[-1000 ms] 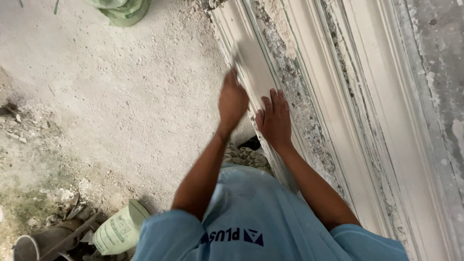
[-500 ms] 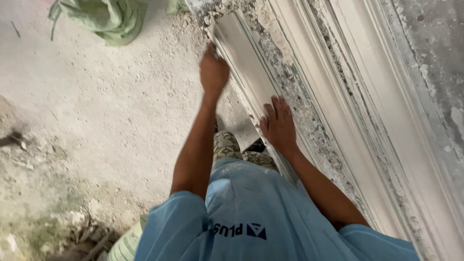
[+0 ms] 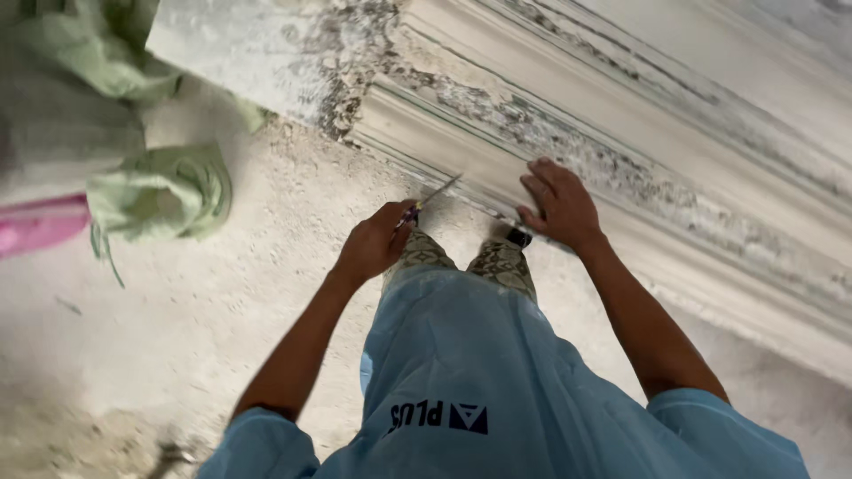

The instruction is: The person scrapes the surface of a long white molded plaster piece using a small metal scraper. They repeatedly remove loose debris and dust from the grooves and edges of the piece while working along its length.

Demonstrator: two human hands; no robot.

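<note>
My left hand (image 3: 373,244) is closed around the handle of a thin-bladed scraper (image 3: 437,195). The blade's tip touches the lower edge of a long white plaster moulding (image 3: 639,115). My right hand (image 3: 559,206) lies flat on that moulding, fingers spread, just right of the blade. The moulding runs diagonally from upper left to lower right, with grey patchy plaster along its grooves. My blue shirt and patterned trousers fill the lower middle.
Crumpled green sacks (image 3: 160,191) lie on the dusty concrete floor (image 3: 222,328) at the left, with a pink object (image 3: 35,226) at the left edge. A rough grey block (image 3: 257,53) meets the moulding's upper end. My feet stand against the moulding's base.
The view has swung, so the moulding now crosses the top. My left hand has come back from its reach along the moulding toward my right hand, which stays on the plaster.
</note>
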